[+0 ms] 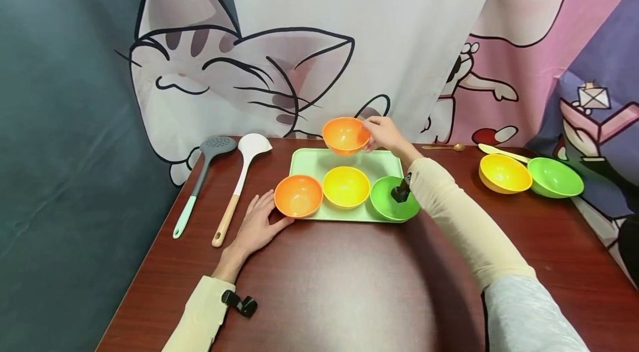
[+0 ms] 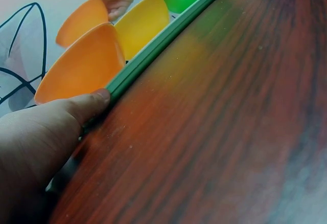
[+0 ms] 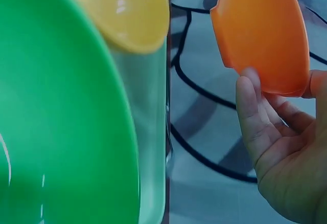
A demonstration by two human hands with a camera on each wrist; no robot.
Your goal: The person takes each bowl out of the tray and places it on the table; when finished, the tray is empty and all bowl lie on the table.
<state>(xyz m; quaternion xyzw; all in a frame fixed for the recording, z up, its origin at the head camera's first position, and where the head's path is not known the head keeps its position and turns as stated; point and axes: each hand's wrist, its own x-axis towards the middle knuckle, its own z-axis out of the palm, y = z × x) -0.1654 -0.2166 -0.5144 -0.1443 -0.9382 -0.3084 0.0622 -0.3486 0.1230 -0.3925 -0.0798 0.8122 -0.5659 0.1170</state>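
Note:
My right hand (image 1: pixel 383 133) pinches the rim of an orange bowl (image 1: pixel 346 136) and holds it up over the back of a light green tray (image 1: pixel 310 159). The right wrist view shows this raised bowl (image 3: pixel 263 35) side-on, thumb on one side and fingers on the other. In the tray's front row sit a second orange bowl (image 1: pixel 298 197), a yellow bowl (image 1: pixel 346 187) and a green bowl (image 1: pixel 386 199). My left hand (image 1: pixel 258 225) rests at the tray's front left corner, fingers extended beside the orange bowl. Its thumb (image 2: pixel 94 103) touches the tray edge.
Left of the tray lie a grey slotted turner (image 1: pixel 202 180) and a white ladle-like utensil (image 1: pixel 239 185). At the right stand a yellow bowl (image 1: pixel 505 173) and a green bowl (image 1: pixel 555 177), with a light-yellow knife (image 1: pixel 501 152) and a small gold spoon (image 1: pixel 444 147) behind.

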